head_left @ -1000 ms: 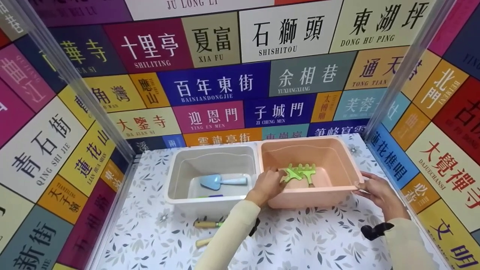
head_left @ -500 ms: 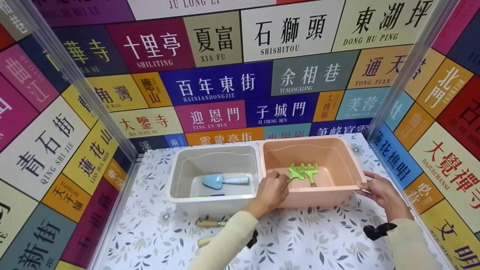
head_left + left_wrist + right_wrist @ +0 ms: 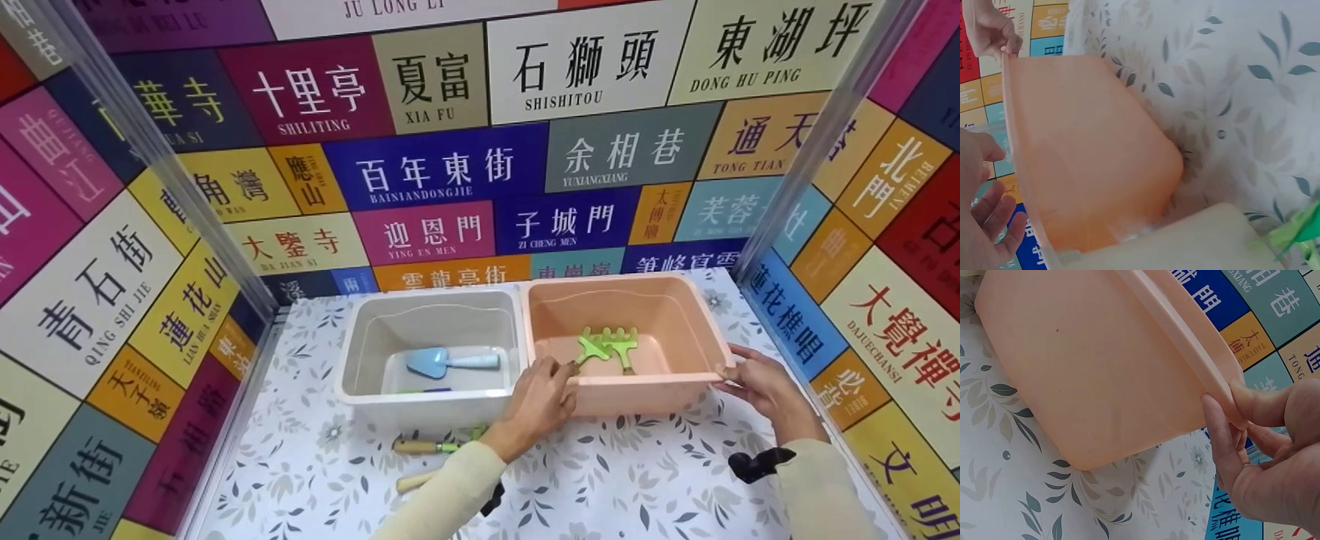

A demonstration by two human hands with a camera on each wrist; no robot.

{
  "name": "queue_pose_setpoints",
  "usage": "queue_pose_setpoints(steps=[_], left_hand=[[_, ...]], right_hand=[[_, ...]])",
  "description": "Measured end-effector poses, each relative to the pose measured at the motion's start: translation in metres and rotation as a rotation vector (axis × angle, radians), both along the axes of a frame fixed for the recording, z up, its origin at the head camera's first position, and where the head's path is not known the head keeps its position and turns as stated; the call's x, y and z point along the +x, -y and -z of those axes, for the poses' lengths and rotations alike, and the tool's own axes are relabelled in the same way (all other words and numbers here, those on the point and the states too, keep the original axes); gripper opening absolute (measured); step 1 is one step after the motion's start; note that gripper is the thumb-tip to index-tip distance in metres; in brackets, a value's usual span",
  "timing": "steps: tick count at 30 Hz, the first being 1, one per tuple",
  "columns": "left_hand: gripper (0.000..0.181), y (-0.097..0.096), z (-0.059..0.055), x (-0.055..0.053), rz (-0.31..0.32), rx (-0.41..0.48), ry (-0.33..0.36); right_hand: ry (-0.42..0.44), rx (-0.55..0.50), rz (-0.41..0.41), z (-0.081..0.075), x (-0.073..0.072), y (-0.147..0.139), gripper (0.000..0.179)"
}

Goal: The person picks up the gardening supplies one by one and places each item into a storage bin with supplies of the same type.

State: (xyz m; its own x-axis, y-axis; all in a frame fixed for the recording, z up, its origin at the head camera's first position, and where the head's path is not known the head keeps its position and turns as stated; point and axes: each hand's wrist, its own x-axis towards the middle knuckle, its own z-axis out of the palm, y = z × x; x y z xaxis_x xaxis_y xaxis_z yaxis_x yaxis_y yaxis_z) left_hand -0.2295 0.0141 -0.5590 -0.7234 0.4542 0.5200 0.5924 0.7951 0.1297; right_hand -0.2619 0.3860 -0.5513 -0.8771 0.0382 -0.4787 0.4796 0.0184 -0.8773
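The right hand [image 3: 761,386] is pinching the rim of the peach bin [image 3: 630,396] at its near right corner, thumb above and fingers beneath. The left hand [image 3: 538,397] is lying near that bin's near left corner, its fingers loosely bent and apart, holding nothing; whether it is touching the rim is impossible to tell. Two green hand forks [image 3: 621,346] are crossing inside the peach bin. Just beside it, the pale grey bin [image 3: 427,412] is holding a light blue trowel [image 3: 427,362]. Two wooden handles [image 3: 417,447] are lying on the patterned surface [image 3: 300,457] in front.
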Motion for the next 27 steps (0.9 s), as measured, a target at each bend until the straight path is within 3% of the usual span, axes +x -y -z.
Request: queue_pose_setpoints(steps=[5, 12, 16, 22, 27], left_hand=[[0.039, 0.015, 0.002, 0.004, 0.021, 0.011, -0.004], [0.033, 0.037, 0.0, 0.013, 0.06, -0.048, 0.104], [0.032, 0.047, 0.0, 0.02, 0.073, -0.09, 0.081], [0.026, 0.062, 0.009, 0.029, 0.076, -0.08, 0.031], [0.029, 0.075, 0.023, 0.037, 0.091, -0.027, 0.116]], right_hand=[[-0.005, -0.009, 0.013, 0.0, 0.001, -0.002, 0.087], [-0.034, -0.015, -0.004, 0.003, 0.001, -0.004, 0.085], [-0.03, -0.008, -0.005, 0.003, 0.0, -0.003, 0.085], [-0.025, -0.019, -0.011, 0.002, 0.0, -0.003, 0.088], [-0.026, -0.024, -0.015, 0.001, -0.001, -0.001, 0.087]])
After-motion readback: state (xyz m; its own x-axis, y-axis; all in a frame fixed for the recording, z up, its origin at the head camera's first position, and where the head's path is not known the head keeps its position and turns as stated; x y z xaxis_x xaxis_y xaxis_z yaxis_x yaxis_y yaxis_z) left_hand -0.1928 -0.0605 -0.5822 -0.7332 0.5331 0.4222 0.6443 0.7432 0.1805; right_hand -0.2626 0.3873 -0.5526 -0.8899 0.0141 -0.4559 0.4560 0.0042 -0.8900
